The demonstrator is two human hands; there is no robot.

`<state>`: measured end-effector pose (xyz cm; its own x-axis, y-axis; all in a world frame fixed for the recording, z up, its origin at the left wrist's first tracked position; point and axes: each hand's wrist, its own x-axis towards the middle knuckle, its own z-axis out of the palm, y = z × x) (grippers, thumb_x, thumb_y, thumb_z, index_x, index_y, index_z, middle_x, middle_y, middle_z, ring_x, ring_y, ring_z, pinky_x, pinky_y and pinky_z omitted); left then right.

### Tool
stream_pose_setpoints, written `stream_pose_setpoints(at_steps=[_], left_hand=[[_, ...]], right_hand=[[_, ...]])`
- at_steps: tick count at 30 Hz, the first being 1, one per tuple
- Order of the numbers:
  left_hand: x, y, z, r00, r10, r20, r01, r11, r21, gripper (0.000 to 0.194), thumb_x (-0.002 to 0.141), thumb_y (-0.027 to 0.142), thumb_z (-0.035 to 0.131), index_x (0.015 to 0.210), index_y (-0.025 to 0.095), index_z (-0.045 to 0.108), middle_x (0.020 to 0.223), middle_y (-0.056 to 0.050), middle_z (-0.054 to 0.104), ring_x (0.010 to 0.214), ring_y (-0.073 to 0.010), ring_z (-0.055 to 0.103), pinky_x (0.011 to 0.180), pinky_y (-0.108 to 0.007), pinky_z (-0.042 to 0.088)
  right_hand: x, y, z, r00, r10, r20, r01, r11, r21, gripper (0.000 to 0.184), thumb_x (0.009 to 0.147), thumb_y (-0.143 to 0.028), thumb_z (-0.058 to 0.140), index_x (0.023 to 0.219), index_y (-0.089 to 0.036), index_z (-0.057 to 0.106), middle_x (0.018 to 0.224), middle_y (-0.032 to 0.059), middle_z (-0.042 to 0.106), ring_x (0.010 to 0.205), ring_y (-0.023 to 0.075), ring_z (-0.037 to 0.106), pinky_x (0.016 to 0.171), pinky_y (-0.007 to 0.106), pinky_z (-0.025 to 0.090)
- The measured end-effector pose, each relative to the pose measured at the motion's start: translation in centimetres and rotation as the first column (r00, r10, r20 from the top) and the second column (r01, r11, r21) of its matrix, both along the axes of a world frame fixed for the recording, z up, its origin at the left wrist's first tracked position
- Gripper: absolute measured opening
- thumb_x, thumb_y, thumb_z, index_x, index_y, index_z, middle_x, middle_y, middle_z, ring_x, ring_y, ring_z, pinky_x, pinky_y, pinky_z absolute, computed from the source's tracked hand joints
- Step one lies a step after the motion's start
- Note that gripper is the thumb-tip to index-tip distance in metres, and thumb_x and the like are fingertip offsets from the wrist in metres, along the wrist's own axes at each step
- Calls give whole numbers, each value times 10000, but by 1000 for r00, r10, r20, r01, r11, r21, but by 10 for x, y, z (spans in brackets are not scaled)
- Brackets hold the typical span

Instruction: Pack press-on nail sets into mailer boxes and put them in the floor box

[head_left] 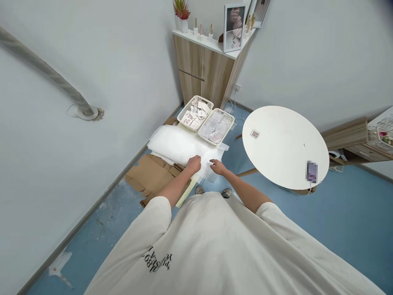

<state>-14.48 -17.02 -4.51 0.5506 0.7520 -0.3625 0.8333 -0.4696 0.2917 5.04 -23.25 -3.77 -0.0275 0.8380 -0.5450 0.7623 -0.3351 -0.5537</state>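
A roll of thin white packing foam (178,141) lies low in front of me, its loose sheet reaching toward my feet. At that sheet, my left hand (194,163) is closed, with the fingers curled and pressed together on the white material. My right hand (217,166) is a short way to the right over the same sheet, its fingers stretched toward the left hand and slightly apart. Just beyond the foam stand a white basket of small printed packets (196,112) and a white basket of clear plastic packs (215,126).
Flattened cardboard (150,174) lies left of my forearm. To the right stands a round white table (282,143) bearing a small pack (254,134) and a blurred phone (312,171). A wooden cabinet (205,65) fills the corner; white cables (236,110) trail beside it.
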Motion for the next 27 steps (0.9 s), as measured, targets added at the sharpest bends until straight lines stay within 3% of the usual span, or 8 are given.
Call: stream_pose_setpoints(at_steps=[4,7,11,15,19,23,27], left_hand=[[-7,-1,6,994,-1,110,-7,997,76,352,986,124,391,1265,160,602,1289,-127,609,1182,-240,603,1049,-360,444],[-8,-3,11,988,-11,153,-1,997,83,377,985,124,393,1299,160,599,1301,-118,618,1191,-231,604,1062,-352,450],[-5,-8,18,974,-50,222,37,997,64,434,972,102,387,1356,168,577,1348,-102,617,1215,-216,606,1081,-345,456],[2,-20,23,947,-129,294,124,992,34,438,976,139,408,1381,212,558,1371,-76,621,1201,-225,624,1072,-365,472],[9,-28,20,939,-111,324,103,994,42,398,984,165,413,1358,221,540,1316,-76,643,1123,-232,654,1003,-385,507],[20,-28,15,916,-154,370,136,988,74,396,973,134,411,1336,209,549,1335,-85,621,1155,-237,633,1012,-390,502],[42,-28,11,896,-212,391,193,977,89,416,956,116,427,1342,211,551,1353,-92,594,1189,-239,606,1029,-390,493]], right_hand=[[-12,11,10,972,-184,-146,189,982,22,510,980,-315,466,1474,-194,504,1428,102,604,1219,215,619,1036,318,487],[-20,22,17,918,-303,-254,314,949,2,619,1001,-443,426,1573,-219,344,1361,97,648,1150,212,649,981,333,522],[-21,33,20,898,-306,-315,320,947,-10,712,989,-470,408,1630,-232,209,1352,98,645,1135,218,660,975,348,531],[-14,37,17,934,-304,-188,332,933,140,653,905,-303,456,1553,-238,404,1387,77,622,1189,237,623,1034,378,507],[2,31,19,924,-347,-158,378,889,259,603,802,-166,448,1390,-199,582,1358,78,638,1119,232,644,1047,385,502],[28,17,26,923,-355,-149,384,834,395,539,788,-151,446,1285,-196,650,1355,73,633,1136,236,628,1091,394,469],[67,1,36,906,-404,-126,416,800,432,524,802,-167,449,1281,-213,654,1335,64,642,1170,254,613,1096,409,468]])
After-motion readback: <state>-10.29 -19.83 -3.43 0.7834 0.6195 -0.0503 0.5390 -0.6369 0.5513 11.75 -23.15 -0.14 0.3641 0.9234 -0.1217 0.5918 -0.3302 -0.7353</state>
